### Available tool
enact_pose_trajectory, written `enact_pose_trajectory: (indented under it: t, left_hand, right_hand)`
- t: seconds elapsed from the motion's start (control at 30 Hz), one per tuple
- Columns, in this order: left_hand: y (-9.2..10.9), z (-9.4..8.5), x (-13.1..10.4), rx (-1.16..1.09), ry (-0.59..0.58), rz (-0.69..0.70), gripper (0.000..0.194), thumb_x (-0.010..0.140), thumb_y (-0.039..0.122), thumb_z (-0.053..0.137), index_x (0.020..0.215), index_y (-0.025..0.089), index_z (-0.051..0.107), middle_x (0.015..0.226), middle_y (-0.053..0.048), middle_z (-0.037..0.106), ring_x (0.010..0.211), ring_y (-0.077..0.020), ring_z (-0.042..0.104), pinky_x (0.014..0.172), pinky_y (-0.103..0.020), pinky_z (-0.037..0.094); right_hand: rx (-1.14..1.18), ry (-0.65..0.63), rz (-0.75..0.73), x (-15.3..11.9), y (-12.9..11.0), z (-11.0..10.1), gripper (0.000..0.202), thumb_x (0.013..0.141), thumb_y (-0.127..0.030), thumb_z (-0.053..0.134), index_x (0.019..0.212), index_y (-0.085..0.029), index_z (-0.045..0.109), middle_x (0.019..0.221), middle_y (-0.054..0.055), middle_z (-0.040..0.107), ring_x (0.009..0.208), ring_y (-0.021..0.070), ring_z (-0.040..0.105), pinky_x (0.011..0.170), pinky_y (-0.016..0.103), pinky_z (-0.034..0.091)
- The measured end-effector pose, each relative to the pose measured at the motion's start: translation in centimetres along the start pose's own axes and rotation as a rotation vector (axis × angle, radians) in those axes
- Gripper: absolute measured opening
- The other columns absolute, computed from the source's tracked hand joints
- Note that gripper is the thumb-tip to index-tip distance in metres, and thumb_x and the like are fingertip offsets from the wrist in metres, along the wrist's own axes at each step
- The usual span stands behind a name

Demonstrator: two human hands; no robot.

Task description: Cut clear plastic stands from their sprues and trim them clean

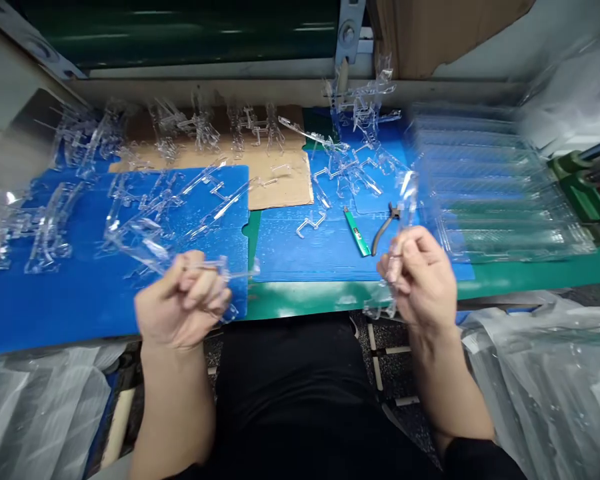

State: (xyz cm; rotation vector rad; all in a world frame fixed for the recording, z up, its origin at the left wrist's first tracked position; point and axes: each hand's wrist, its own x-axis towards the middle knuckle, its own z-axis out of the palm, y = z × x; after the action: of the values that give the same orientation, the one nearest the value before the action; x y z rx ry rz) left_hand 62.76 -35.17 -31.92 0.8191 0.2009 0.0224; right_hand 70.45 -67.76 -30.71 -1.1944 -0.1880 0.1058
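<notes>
My left hand (185, 300) is closed round a clear plastic piece (243, 272), above the front edge of the blue sheet (95, 300). On the right, my right hand (423, 270) grips another clear plastic part (407, 197), which sticks out above and below the fingers. Between the hands, a green cutter (356, 232) lies beside pliers (383, 227) with dark handles. A small bent clear piece (310, 225) rests on the blue surface behind them. Many clear branching plastic pieces (150, 200) are spread over the left side.
Brown cardboard (280, 190) lies at the back under more clear parts. Stacked clear trays (505, 193) stand at the right. Plastic-wrapped bundles (35, 413) sit low on both sides. A dark green roller (190, 33) and a metal bracket (349, 33) are at the back.
</notes>
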Motion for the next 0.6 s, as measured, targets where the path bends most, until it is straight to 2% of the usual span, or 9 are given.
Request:
enact_pose_trajectory:
  t: [0.07, 0.1, 0.3, 0.5, 0.6]
  left_hand:
    - [-0.7, 0.4, 0.3, 0.011, -0.018, -0.12, 0.043, 0.111, 0.028, 0.052, 0.069, 0.02, 0.047, 0.052, 0.006, 0.024, 0.048, -0.012, 0.016, 0.046, -0.024, 0.035]
    - [-0.9, 0.7, 0.4, -0.007, -0.02, -0.133, 0.043, 0.111, 0.028, 0.053, 0.069, 0.02, 0.047, 0.052, 0.006, 0.024, 0.048, -0.012, 0.015, 0.046, -0.023, 0.035]
    - [-1.3, 2.0, 0.9, -0.048, -0.016, -0.175, 0.041, 0.11, 0.027, 0.058, 0.07, 0.02, 0.05, 0.052, 0.007, 0.023, 0.047, -0.0118, 0.015, 0.046, -0.021, 0.038]
    - [-1.5, 2.1, 1.3, -0.015, -0.086, -0.197, 0.041, 0.109, 0.027, 0.059, 0.07, 0.019, 0.052, 0.052, 0.007, 0.022, 0.046, -0.0114, 0.016, 0.046, -0.021, 0.04]
    - [-1.9, 2.2, 1.6, -0.019, -0.097, -0.21, 0.04, 0.105, 0.028, 0.068, 0.07, 0.018, 0.051, 0.055, 0.007, 0.027, 0.048, -0.0101, 0.019, 0.047, -0.02, 0.04]
  right_hand:
    - [0.023, -0.051, 0.066, 0.0, 0.2, 0.2, 0.026, 0.107, -0.045, 0.075, 0.091, -0.026, 0.066, 0.063, -0.006, 0.055, 0.047, 0.0089, 0.026, 0.046, 0.029, 0.017]
    - [0.031, -0.064, 0.087, -0.2, 0.2, 0.4, 0.027, 0.107, -0.046, 0.074, 0.091, -0.027, 0.065, 0.063, -0.007, 0.054, 0.047, 0.0088, 0.026, 0.046, 0.029, 0.017]
    - [0.103, -0.099, 0.114, -0.8, 0.2, 1.2, 0.025, 0.109, -0.042, 0.073, 0.092, -0.025, 0.065, 0.069, -0.005, 0.058, 0.048, 0.0076, 0.027, 0.045, 0.028, 0.018]
    - [0.159, -0.126, 0.072, -0.6, 0.2, 0.7, 0.023, 0.111, -0.037, 0.071, 0.093, -0.023, 0.068, 0.07, -0.006, 0.06, 0.046, 0.0058, 0.027, 0.046, 0.027, 0.019]
    - [0.188, -0.15, 0.075, -0.6, 0.3, 0.6, 0.021, 0.112, -0.033, 0.069, 0.094, -0.023, 0.07, 0.07, -0.006, 0.061, 0.047, 0.0051, 0.029, 0.047, 0.026, 0.021]
